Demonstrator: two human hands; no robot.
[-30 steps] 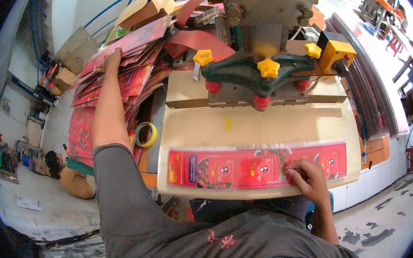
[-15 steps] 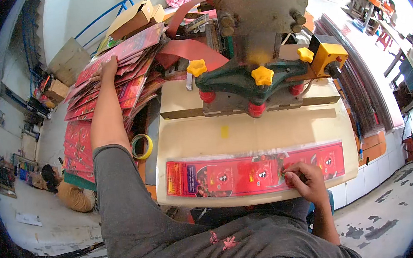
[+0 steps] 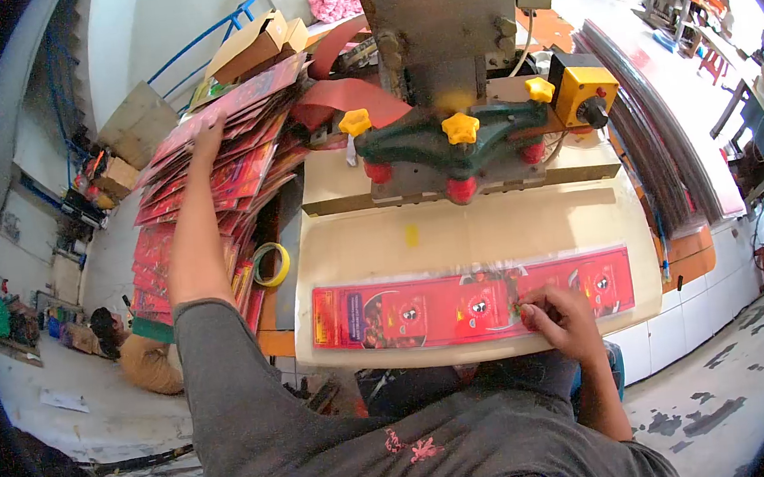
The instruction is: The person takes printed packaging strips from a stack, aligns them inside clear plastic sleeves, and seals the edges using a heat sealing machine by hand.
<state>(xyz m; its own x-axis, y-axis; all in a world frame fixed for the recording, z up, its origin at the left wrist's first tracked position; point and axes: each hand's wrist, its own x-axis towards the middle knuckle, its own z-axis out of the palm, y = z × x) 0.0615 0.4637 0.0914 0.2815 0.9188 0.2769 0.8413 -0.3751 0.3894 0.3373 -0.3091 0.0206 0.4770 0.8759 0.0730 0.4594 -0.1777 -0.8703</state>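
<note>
A long red printed sheet lies flat on the cream work surface in front of me. My right hand rests over its right part, fingers bent in and thumb near the index finger; what they hold, if anything, is too small to tell. My left hand reaches out to the top of a tall, uneven stack of red printed sheets on the left and touches the upper ones. Its fingers are blurred. Beyond the flat sheet stands a press with a dark green bracket and yellow knobs.
A yellow tape roll lies between the stack and the work surface. A yellow control box sits right of the press. Long stacked strips lie farther right. Another person is low at the left. Cardboard box behind the stack.
The view has shifted slightly, so the press appears farther left. My left hand stays at the top of the stack, and my right hand stays on the flat sheet.
</note>
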